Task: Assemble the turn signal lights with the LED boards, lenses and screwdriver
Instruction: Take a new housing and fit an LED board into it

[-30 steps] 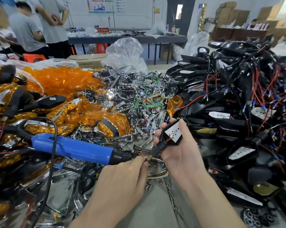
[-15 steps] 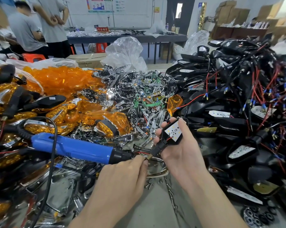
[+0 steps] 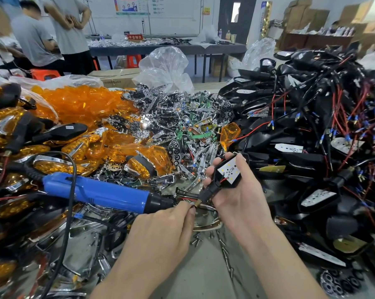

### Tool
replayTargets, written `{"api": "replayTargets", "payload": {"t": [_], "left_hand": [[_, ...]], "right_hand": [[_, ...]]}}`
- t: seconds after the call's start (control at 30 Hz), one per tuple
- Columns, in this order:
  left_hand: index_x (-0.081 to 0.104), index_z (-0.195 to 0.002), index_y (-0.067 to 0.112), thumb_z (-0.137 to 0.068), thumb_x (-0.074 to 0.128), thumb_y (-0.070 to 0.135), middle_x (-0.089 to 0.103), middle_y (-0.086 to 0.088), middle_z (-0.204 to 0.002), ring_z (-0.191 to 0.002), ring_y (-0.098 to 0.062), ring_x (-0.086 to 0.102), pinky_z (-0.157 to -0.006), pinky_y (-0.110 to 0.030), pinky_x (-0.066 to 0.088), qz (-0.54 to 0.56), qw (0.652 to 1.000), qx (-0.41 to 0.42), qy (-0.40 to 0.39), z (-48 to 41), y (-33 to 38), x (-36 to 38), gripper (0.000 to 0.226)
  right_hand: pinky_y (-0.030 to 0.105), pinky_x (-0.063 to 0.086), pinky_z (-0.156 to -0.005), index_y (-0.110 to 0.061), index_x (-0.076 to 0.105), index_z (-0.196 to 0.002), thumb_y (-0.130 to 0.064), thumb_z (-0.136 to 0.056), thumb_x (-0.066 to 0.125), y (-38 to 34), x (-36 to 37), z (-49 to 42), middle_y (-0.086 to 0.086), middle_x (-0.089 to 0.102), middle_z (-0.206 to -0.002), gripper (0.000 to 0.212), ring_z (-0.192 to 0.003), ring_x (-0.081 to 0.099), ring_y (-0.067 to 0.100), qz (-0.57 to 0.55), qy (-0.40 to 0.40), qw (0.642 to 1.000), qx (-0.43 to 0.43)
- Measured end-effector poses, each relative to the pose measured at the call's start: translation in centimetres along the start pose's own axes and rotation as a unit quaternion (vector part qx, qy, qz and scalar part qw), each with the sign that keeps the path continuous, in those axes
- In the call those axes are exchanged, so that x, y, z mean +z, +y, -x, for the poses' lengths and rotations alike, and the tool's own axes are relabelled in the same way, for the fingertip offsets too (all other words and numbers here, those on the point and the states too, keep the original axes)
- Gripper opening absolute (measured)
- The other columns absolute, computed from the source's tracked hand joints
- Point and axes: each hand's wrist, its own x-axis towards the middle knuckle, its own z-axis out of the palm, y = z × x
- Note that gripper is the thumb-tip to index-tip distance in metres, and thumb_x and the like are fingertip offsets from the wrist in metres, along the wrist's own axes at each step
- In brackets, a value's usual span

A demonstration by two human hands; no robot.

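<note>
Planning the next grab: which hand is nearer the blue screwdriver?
Left. The left hand pinches the lamp's stem end beside the screwdriver's black tip; the right hand holds the lamp farther right.

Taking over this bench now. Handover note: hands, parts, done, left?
Right hand grips a black turn signal housing, white LED board seated in it, face up.
Left hand pinches the brass end of its stem.
Blue screwdriver lies unheld, left of the hands.
Orange lenses are heaped at far left; loose screws lie on the table near the hands.
Done: board in housing.
Left: lens on, screws driven. Whether the board is already screwed, cannot tell.
</note>
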Motion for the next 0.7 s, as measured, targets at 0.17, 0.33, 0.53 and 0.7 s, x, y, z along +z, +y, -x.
{"api": "replayTargets", "payload": {"t": [0.17,0.33,0.53,0.7], "left_hand": [[0.057,-0.087,0.029,-0.100,0.031,0.041,0.052,0.013,-0.053,-0.041,-0.010,0.050,-0.039,-0.023,0.029,0.001,1.000,0.001,0.003,0.04,0.00,0.02,0.031],[0.055,-0.092,0.030,-0.102,0.021,0.044,0.055,0.011,-0.058,-0.048,-0.012,0.056,-0.043,-0.033,0.045,0.007,1.000,-0.005,0.012,0.08,-0.06,0.23,0.039],[0.062,-0.090,0.029,-0.099,0.026,0.043,0.054,0.013,-0.053,-0.042,-0.010,0.053,-0.037,-0.030,0.041,0.005,1.000,-0.005,0.024,0.00,0.08,0.00,0.039],[0.065,-0.092,0.030,-0.099,0.028,0.044,0.056,0.013,-0.055,-0.043,-0.010,0.054,-0.037,-0.031,0.041,0.011,0.999,0.001,0.033,-0.05,0.18,-0.01,0.040]], "right_hand": [[0.031,0.049,-0.065,-0.017,0.058,-0.099,-0.037,-0.106,0.047,0.06,0.00,-0.09,0.005,0.062,-0.088,0.023,-0.071,0.059,0.020,0.000,0.001,1.000,0.001],[0.029,0.050,-0.064,-0.018,0.058,-0.098,-0.036,-0.104,0.048,0.12,0.03,-0.01,0.005,0.063,-0.087,0.021,-0.071,0.060,0.020,-0.003,-0.004,1.000,-0.002],[0.029,0.052,-0.062,-0.018,0.059,-0.097,-0.036,-0.106,0.047,0.07,-0.02,-0.16,0.004,0.063,-0.085,0.023,-0.069,0.061,0.020,-0.008,0.000,1.000,-0.002],[0.028,0.052,-0.059,-0.019,0.061,-0.096,-0.035,-0.104,0.050,-0.15,-0.35,-0.36,0.003,0.065,-0.084,0.022,-0.068,0.062,0.019,-0.014,0.010,1.000,-0.014]]}}
